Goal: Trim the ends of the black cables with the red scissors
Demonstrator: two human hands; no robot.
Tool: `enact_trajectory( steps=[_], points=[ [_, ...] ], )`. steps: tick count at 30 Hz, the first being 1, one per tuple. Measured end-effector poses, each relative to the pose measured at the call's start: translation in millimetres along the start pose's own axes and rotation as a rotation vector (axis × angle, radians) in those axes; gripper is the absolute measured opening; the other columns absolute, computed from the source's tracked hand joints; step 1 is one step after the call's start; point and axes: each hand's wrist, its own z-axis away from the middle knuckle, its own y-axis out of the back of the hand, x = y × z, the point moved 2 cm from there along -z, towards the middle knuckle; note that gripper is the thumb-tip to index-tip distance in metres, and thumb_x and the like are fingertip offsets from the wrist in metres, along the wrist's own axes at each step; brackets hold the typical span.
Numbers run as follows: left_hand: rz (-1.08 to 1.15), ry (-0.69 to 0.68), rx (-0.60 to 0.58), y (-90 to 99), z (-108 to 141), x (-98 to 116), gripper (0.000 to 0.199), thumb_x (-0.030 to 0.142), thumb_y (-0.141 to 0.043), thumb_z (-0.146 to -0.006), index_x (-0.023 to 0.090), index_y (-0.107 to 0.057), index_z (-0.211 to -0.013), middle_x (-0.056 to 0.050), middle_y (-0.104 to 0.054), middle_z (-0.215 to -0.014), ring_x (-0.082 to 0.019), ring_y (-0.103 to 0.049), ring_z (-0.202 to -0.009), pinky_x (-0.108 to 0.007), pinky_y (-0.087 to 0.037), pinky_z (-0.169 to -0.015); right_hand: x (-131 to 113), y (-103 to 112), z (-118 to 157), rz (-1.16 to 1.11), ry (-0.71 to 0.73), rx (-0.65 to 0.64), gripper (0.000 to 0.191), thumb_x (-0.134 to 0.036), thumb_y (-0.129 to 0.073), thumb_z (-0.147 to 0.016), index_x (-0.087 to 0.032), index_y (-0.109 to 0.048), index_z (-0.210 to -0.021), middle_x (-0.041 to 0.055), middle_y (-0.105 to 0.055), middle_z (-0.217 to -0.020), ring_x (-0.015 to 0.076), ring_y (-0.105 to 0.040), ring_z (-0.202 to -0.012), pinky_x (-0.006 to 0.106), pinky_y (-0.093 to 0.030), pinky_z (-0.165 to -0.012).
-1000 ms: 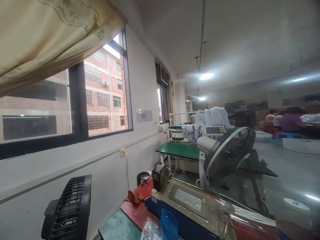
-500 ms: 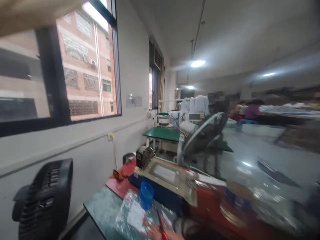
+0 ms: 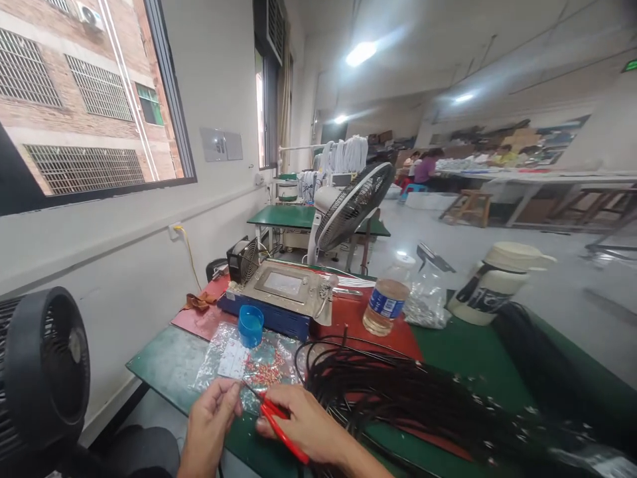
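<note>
Red-handled pliers (image 3: 279, 425) are held in my right hand (image 3: 303, 418), their dark thin tip pointing left toward my left hand. My left hand (image 3: 212, 415) is pinched at the tip of the pliers; whatever its fingers hold is too small to name. Just beyond both hands, many small red and copper-coloured pieces (image 3: 266, 368) lie on a clear plastic bag (image 3: 206, 372). A blue cup (image 3: 250, 325) stands at the bag's far side. To the right of my right hand spreads a large bundle of black cables (image 3: 398, 392).
Behind the cup sits a blue and beige machine (image 3: 283, 285) with a small fan. A bottle (image 3: 385, 299), a bag of metal parts (image 3: 428, 299) and a thermos (image 3: 490, 282) stand to the right. Fans flank the table; people sit far back.
The view has shifted down and to the right and is sharper. Both hands now show above the table edge; before, only a blurred hand with the red pliers was visible at the bottom.
</note>
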Motion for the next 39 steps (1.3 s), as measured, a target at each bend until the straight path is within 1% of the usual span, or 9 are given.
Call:
enact_trajectory(
  steps=[5, 12, 17, 22, 27, 31, 34, 37, 39],
  points=[
    [-0.19, -0.074, -0.017, -2.0, -0.5, 6.7, 0.037, 0.054, -0.058, -0.072, 0.019, -0.057, -0.06, 0.006, -0.046, -0.049, -0.01, -0.034, -0.045, -0.024, -0.023, -0.047, 4.0, -0.8, -0.4, -0.016, -0.026, 0.021, 0.042, -0.045, -0.058, -0.075, -0.016, -0.035, -0.056, -0.0062, -0.033, -0.057, 0.0067, -0.029, -0.055, 0.021, -0.017, -0.05],
    [-0.326, -0.082, -0.132, -1.2, -8.7, 10.8, 0.036, 0.053, -0.051, -0.077, 0.021, -0.056, -0.064, 0.005, -0.046, -0.053, -0.015, -0.044, -0.052, -0.025, -0.031, -0.053, 10.4, -3.1, -2.1, -0.058, -0.054, 0.053, 0.044, -0.044, -0.059, -0.074, -0.016, -0.034, -0.051, -0.0065, -0.027, -0.053, 0.0058, -0.026, -0.052, 0.02, -0.015, -0.048],
    [-0.357, -0.11, -0.111, -1.4, -11.7, 12.1, 0.034, 0.052, -0.05, -0.078, 0.022, -0.055, -0.064, 0.005, -0.044, -0.054, -0.016, -0.045, -0.054, -0.026, -0.032, -0.055, 11.5, -4.8, -2.8, -0.075, -0.087, 0.057, 0.041, -0.038, -0.059, -0.072, -0.015, -0.034, -0.05, -0.0064, -0.027, -0.052, 0.0057, -0.027, -0.051, 0.02, -0.015, -0.047],
    [-0.316, -0.082, -0.13, -2.6, -15.5, 8.1, 0.033, 0.051, -0.052, -0.078, 0.021, -0.055, -0.064, 0.005, -0.044, -0.054, -0.014, -0.041, -0.053, -0.025, -0.031, -0.054, 12.4, -7.7, -5.9, -0.061, -0.105, 0.094, 0.036, -0.03, -0.058, -0.071, -0.015, -0.034, -0.048, -0.0065, -0.027, -0.049, 0.0055, -0.028, -0.049, 0.021, -0.016, -0.046],
    [-0.134, 0.022, -0.131, -1.6, -18.2, -8.4, 0.035, 0.052, -0.059, -0.072, 0.018, -0.06, -0.069, 0.006, -0.045, -0.053, -0.009, -0.032, -0.044, -0.023, -0.022, -0.044, 17.2, -13.5, -8.7, 0.011, -0.093, 0.123, 0.035, -0.028, -0.058, -0.07, -0.015, -0.036, -0.046, -0.007, -0.022, -0.046, 0.0054, -0.026, -0.046, 0.022, -0.015, -0.045],
    [-0.031, 0.071, -0.117, 0.8, -17.4, -17.7, 0.038, 0.052, -0.066, -0.067, 0.016, -0.065, -0.074, 0.005, -0.05, -0.054, -0.007, -0.033, -0.044, -0.022, -0.021, -0.044, 18.6, -15.3, -9.4, 0.052, -0.067, 0.15, 0.033, -0.023, -0.057, -0.071, -0.015, -0.038, -0.045, -0.0073, -0.019, -0.045, 0.0051, -0.025, -0.044, 0.022, -0.015, -0.046],
    [0.011, 0.088, -0.113, 1.7, -13.1, -18.9, 0.04, 0.051, -0.068, -0.065, 0.015, -0.067, -0.081, 0.005, -0.048, -0.054, -0.008, -0.035, -0.047, -0.022, -0.023, -0.046, 19.4, -11.6, -8.8, -0.127, -0.102, 0.132, 0.035, -0.028, -0.059, -0.073, -0.016, -0.039, -0.047, -0.0072, -0.027, -0.044, 0.005, -0.029, -0.044, 0.02, -0.018, -0.044],
    [0.116, 0.14, -0.134, -2.4, -4.6, -16.5, 0.041, 0.046, -0.072, -0.064, 0.014, -0.07, -0.09, 0.006, -0.047, -0.05, -0.009, -0.037, -0.048, -0.022, -0.026, -0.047, 19.1, -6.7, -6.8, -0.506, -0.142, 0.096, 0.043, -0.051, -0.053, -0.078, -0.016, -0.045, -0.055, -0.0065, -0.037, -0.043, 0.0053, -0.034, -0.04, 0.017, -0.023, -0.04],
    [0.189, 0.188, -0.142, -8.1, 1.9, -14.2, 0.039, 0.042, -0.076, -0.061, 0.013, -0.072, -0.086, 0.004, -0.051, -0.049, -0.009, -0.041, -0.048, -0.021, -0.028, -0.048, 17.9, -5.3, -5.3, -0.7, -0.169, 0.08, 0.05, -0.063, -0.051, -0.075, -0.016, -0.049, -0.059, -0.0062, -0.041, -0.042, 0.0053, -0.036, -0.035, 0.017, -0.024, -0.036]
  ],
)
